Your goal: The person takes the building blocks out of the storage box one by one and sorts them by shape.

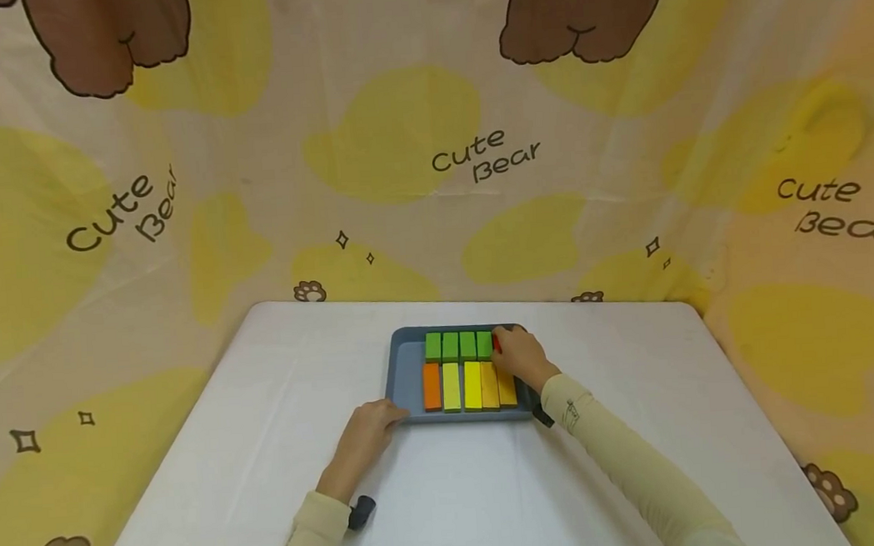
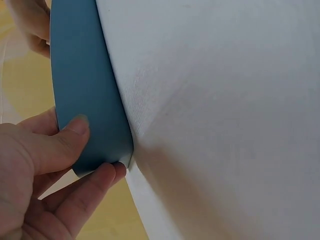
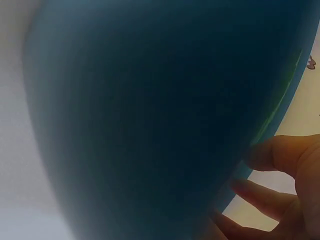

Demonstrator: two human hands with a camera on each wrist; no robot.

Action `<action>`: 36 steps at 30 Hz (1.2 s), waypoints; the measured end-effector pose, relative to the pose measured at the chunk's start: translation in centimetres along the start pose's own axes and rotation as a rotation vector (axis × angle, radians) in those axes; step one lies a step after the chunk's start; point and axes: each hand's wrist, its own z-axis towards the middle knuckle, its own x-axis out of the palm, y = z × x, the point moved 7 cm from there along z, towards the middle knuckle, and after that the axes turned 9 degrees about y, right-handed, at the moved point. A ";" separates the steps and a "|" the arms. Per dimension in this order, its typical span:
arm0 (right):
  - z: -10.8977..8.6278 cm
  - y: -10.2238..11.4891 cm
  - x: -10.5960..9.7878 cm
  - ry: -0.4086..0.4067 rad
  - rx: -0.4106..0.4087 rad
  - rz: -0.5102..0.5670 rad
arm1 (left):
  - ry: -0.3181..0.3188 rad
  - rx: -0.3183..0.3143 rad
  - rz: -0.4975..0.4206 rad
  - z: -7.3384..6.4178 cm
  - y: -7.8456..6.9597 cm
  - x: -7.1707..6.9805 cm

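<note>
A blue-grey tray (image 1: pixel 410 371) lies on the table with coloured rectangular blocks in two rows. My left hand (image 1: pixel 372 431) grips its near left corner; in the left wrist view the thumb (image 2: pixel 75 127) lies on the outer wall and fingers curl at the corner. At the back right of the tray, my right hand (image 1: pixel 523 355) pinches a red block (image 1: pixel 496 342), mostly covered by the fingers. Beside it stand several green blocks (image 1: pixel 451 346). The front row holds an orange block (image 1: pixel 432 387), a pale lime block (image 1: pixel 451 387), a yellow block (image 1: pixel 473 386) and two amber blocks (image 1: pixel 490 387).
The white table (image 1: pixel 466 497) has rounded far corners. Behind it hangs a patterned yellow curtain (image 1: pixel 398 133). A small black device (image 1: pixel 361 512) sits at the left wrist, another black device (image 1: pixel 542 415) at the right. The tray wall hides the blocks in the right wrist view.
</note>
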 end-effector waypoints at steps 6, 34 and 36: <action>0.1 0.1 0.1 -0.018 -0.010 0.006 | -0.008 -0.003 -0.006 0.0 0.0 0.1; 0.4 -0.4 0.1 -0.003 -0.017 0.018 | -0.045 0.005 -0.022 -0.2 -0.2 -0.1; 0.2 -0.3 0.0 -0.003 -0.029 0.018 | -0.037 -0.002 -0.021 -0.3 -0.2 -0.1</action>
